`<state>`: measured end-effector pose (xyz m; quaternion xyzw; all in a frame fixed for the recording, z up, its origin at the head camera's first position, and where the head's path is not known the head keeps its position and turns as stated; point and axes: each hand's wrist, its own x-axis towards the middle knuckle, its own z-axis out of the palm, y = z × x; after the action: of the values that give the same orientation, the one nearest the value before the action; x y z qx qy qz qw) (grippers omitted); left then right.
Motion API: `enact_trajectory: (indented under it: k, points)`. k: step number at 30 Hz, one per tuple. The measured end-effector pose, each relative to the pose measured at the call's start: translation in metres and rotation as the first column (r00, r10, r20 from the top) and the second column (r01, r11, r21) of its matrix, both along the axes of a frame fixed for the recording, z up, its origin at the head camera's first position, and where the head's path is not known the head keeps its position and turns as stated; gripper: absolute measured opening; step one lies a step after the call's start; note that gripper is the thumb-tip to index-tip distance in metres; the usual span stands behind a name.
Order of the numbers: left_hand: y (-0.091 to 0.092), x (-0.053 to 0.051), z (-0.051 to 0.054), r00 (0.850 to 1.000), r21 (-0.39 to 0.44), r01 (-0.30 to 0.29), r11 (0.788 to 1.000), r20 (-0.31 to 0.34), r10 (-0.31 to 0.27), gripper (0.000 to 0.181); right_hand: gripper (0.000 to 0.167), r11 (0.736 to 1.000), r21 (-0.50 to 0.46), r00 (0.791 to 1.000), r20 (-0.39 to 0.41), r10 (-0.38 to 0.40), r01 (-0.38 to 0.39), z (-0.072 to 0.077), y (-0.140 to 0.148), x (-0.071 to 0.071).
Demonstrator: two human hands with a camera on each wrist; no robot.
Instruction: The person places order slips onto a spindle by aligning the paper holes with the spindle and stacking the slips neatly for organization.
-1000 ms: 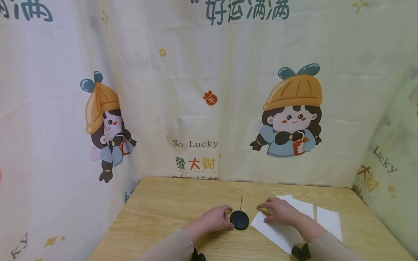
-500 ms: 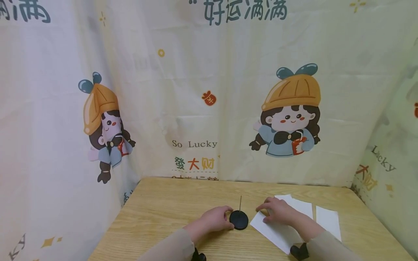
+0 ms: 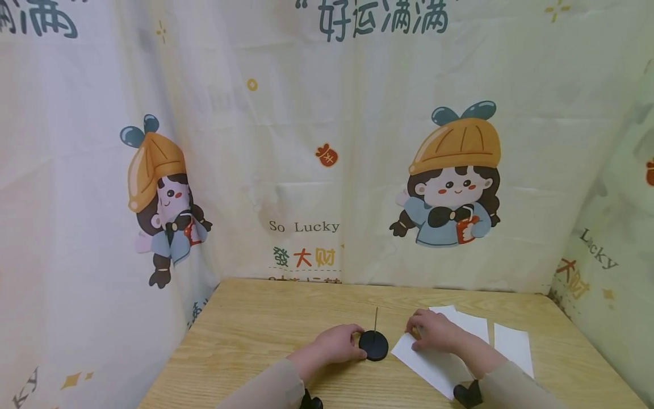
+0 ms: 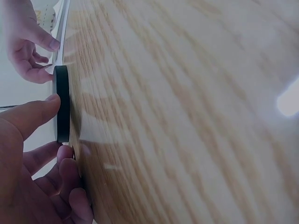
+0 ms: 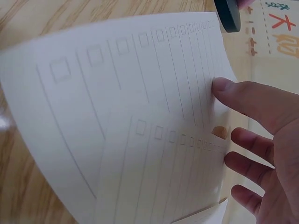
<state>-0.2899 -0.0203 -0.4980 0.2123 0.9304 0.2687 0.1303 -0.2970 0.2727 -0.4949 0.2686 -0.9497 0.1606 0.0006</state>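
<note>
Wooden counter (image 3: 265,307): left grip (image 3: 334,343) pinches black disc base (image 3: 374,347); half-open right grip (image 3: 436,331) touches paper (image 5: 159,70) whose ruling (image 5: 114,65) only right-wrist view shows.

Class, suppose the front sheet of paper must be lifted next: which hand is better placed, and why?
Probably the right hand: its thumb is at the edge of the front sheet. The left hand is farther off and occupied, holding the black disc by its rim.

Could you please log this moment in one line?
left hand: holds black base | thin rod: upright on base | right hand: over paper, grip unclear
</note>
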Motion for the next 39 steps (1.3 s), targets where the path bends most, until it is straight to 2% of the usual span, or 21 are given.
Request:
enact_trajectory:
  k: [8,20,26,32,39]
  points:
    - [0.0005,0.0001,0.0010,1.000,-0.007,0.002,1.000,-0.006,-0.002,0.051,0.030,0.999,0.035,1.000,-0.002,0.003,-0.003,-0.0005,0.0019,-0.0024]
    - [0.0014,0.0020,0.0032,1.000,-0.006,-0.003,1.000,0.002,0.003,0.050,0.029,1.000,0.023,0.998,0.063,-0.020,0.019,0.0055,0.0006,-0.0003]
    - [0.0015,0.0026,0.0029,1.000,-0.005,-0.003,1.000,0.000,0.003,0.052,0.024,0.998,-0.027,0.994,0.101,-0.045,0.048,0.0054,0.0003,0.0021]
    - [0.0007,0.0043,0.0037,1.000,0.002,0.003,1.000,-0.007,-0.003,0.054,0.019,0.993,-0.111,0.992,0.121,-0.029,0.043,0.0029,0.0029,0.0026]
    - [-0.0008,0.0052,0.0039,1.000,0.009,0.013,1.000,-0.012,-0.013,0.052,0.015,0.951,-0.302,0.973,0.231,0.008,0.064,-0.0025,0.0080,0.0007]
